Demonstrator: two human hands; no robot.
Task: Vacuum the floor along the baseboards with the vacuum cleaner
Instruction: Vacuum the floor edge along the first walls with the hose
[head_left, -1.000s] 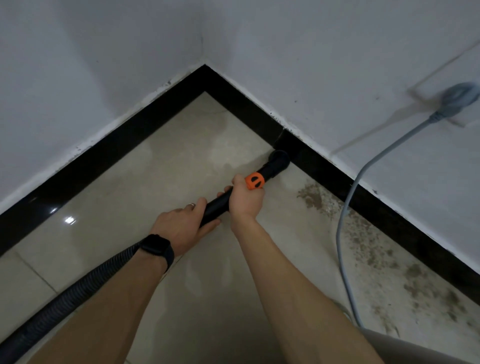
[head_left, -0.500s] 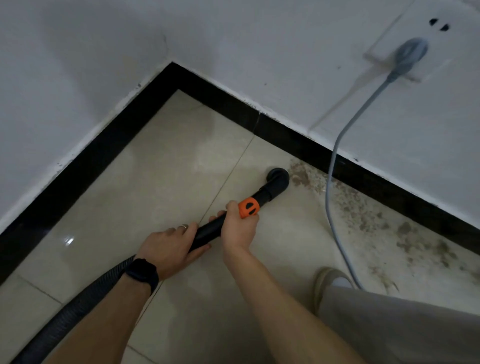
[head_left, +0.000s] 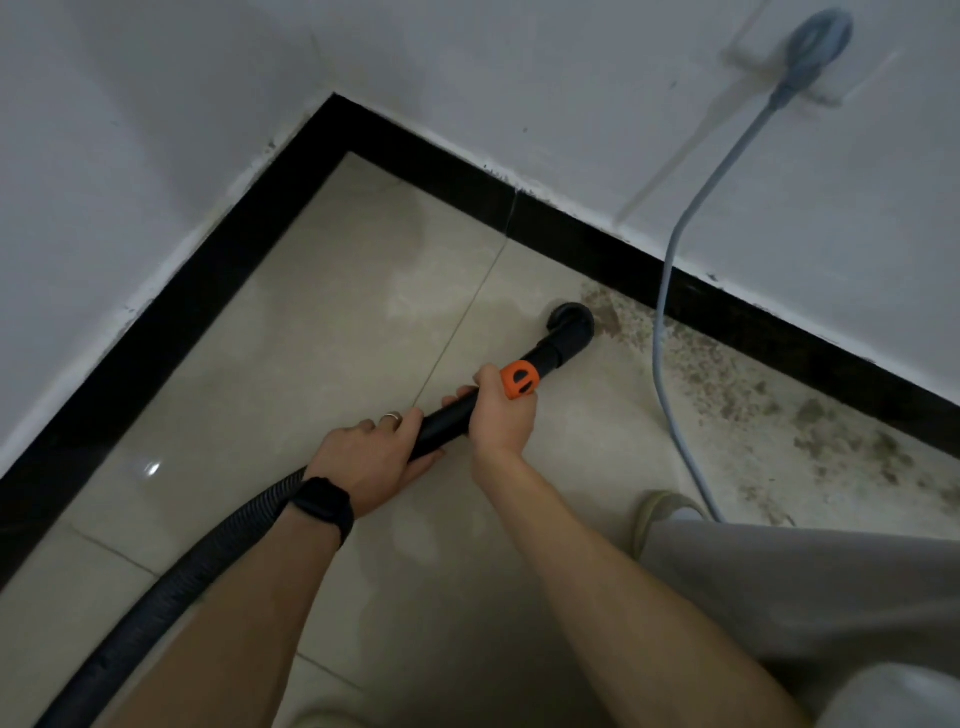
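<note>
A black vacuum wand (head_left: 447, 418) with an orange collar (head_left: 519, 379) ends in a round black nozzle (head_left: 571, 325) that rests on the beige tile floor (head_left: 311, 364). The nozzle sits at the left edge of a brown dirt patch (head_left: 727, 384), a short way from the black baseboard (head_left: 613, 260). My right hand (head_left: 501, 415) grips the wand just behind the orange collar. My left hand (head_left: 371, 460) grips the wand lower down, where the ribbed black hose (head_left: 171, 587) begins and runs off to the lower left.
A grey power cord (head_left: 662, 332) hangs from a wall plug (head_left: 810, 47) and trails across the dirty floor to the right of the nozzle. My shoe (head_left: 660, 514) and grey trouser leg (head_left: 805, 597) are at the lower right. Two white walls meet at the corner (head_left: 332, 96).
The nozzle has moved from against the baseboard near the tile joint rightward along the wall to the edge of the dirt patch. Both hands keep their grip. My view has swung right.
</note>
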